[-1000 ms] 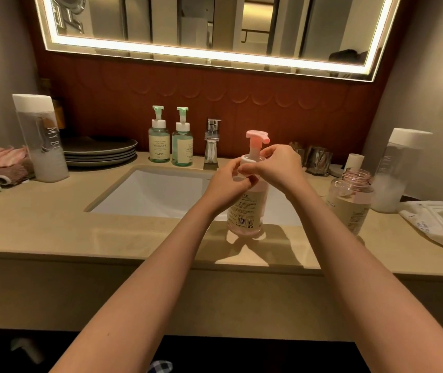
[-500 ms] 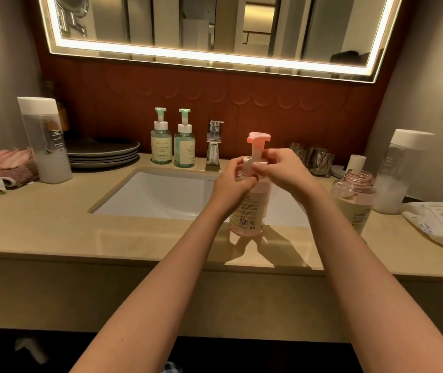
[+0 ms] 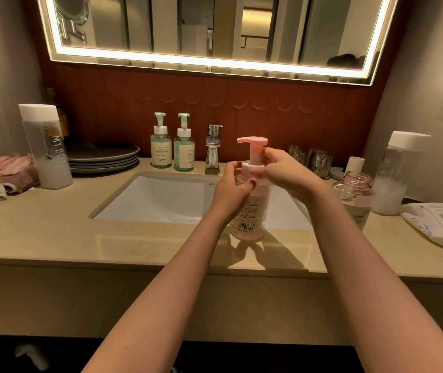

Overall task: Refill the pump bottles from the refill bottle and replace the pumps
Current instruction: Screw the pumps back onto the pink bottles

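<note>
Pink pump bottle: fingers of right hand pinch its white collar, left hand grips the shoulder. Stands on bench at sink front. Pump on, probably being tightened. Refill bottle right of it uncapped; two green pump bottles behind carry pumps, fill unclear.

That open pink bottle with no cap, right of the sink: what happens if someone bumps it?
The capless bottle looks like clear rigid plastic, so it would probably stay stiff when gripped. It seems partly filled, so likely fairly steady. Its neck is open, so a hard knock could spill liquid onto the counter.
</note>
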A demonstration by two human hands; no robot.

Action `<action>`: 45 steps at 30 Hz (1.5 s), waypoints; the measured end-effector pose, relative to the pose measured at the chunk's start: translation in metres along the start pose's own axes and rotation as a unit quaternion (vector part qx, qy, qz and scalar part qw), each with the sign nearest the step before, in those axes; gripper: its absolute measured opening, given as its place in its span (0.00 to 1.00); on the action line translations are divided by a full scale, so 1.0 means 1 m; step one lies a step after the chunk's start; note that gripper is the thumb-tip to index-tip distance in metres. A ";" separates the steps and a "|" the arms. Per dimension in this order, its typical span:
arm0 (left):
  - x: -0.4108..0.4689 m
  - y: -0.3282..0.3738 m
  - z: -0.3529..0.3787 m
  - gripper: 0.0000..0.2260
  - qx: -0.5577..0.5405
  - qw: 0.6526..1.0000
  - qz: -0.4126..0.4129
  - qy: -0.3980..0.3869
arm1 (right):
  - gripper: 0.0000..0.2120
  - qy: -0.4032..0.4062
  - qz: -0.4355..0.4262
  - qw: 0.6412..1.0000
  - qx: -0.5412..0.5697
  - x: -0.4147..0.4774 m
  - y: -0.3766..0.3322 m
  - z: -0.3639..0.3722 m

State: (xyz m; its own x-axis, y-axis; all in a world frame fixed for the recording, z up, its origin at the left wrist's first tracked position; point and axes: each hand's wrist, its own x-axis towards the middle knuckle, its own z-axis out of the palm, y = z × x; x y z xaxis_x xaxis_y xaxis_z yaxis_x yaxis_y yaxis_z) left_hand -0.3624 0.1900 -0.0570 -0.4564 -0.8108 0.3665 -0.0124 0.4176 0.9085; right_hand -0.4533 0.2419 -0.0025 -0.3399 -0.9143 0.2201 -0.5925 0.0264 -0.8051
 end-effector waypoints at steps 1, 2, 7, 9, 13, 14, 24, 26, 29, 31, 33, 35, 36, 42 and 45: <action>-0.001 0.000 0.001 0.19 0.001 1.000 0.001 0.001 | 0.23 0.029 -0.011 0.999 -0.036 0.001 0.001 0.001; -0.001 0.000 0.002 0.18 0.005 1.000 0.002 0.001 | 0.21 0.070 -0.023 0.995 -0.066 0.002 0.002 0.002; -0.003 0.000 0.003 0.18 0.007 1.000 0.008 0.009 | 0.24 0.180 -0.038 0.975 -0.123 0.004 0.005 0.016; -0.004 0.001 0.002 0.19 0.005 1.000 0.009 0.006 | 0.25 0.133 -0.017 0.984 -0.116 0.003 0.007 0.012; -0.002 0.001 0.001 0.18 0.004 1.000 0.006 -0.001 | 0.16 0.025 0.013 0.999 0.036 0.000 0.005 -0.003; -0.002 0.001 0.001 0.18 0.003 1.000 0.006 -0.001 | 0.15 0.057 0.004 0.998 0.014 0.001 0.004 -0.003; 0.000 0.002 -0.003 0.27 -0.005 1.000 -0.029 -0.005 | 0.24 0.032 0.005 0.994 0.101 0.001 0.014 0.012; 0.002 0.000 -0.002 0.28 -0.016 0.999 -0.033 0.000 | 0.24 0.040 0.002 0.987 0.157 -0.002 0.018 0.007; 0.003 0.000 0.000 0.26 -0.009 0.999 -0.027 0.015 | 0.25 0.162 -0.013 0.984 0.066 -0.003 0.015 0.015; 0.003 0.000 0.000 0.26 -0.002 0.999 -0.031 0.012 | 0.25 0.222 -0.031 0.975 -0.010 -0.004 0.012 0.020; 0.003 0.000 -0.005 0.28 -0.006 0.999 -0.032 -0.005 | 0.26 0.217 -0.031 0.976 -0.014 -0.003 0.014 0.015; 0.004 -0.003 -0.012 0.31 -0.018 0.997 -0.046 -0.055 | 0.29 0.139 -0.011 0.990 0.034 -0.003 0.013 0.006; 0.003 -0.006 -0.014 0.33 -0.012 0.994 -0.058 -0.091 | 0.29 0.094 -0.002 0.994 0.062 -0.004 0.013 0.002; -0.005 -0.030 0.012 0.28 0.057 0.996 -0.068 0.013 | 0.28 0.130 -0.005 0.986 0.105 -0.005 0.017 0.013; -0.002 -0.030 0.021 0.28 0.102 0.991 -0.062 0.052 | 0.24 0.199 -0.018 0.978 0.059 -0.005 0.016 0.023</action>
State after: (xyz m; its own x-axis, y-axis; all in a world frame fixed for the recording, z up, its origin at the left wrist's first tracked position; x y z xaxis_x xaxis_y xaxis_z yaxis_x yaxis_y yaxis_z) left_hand -0.3803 0.1873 -0.0894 -0.3455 -0.8950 0.2822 -0.2482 0.3771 0.8923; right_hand -0.4444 0.2381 -0.0294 -0.5917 -0.6832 0.4279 -0.5293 -0.0711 -0.8454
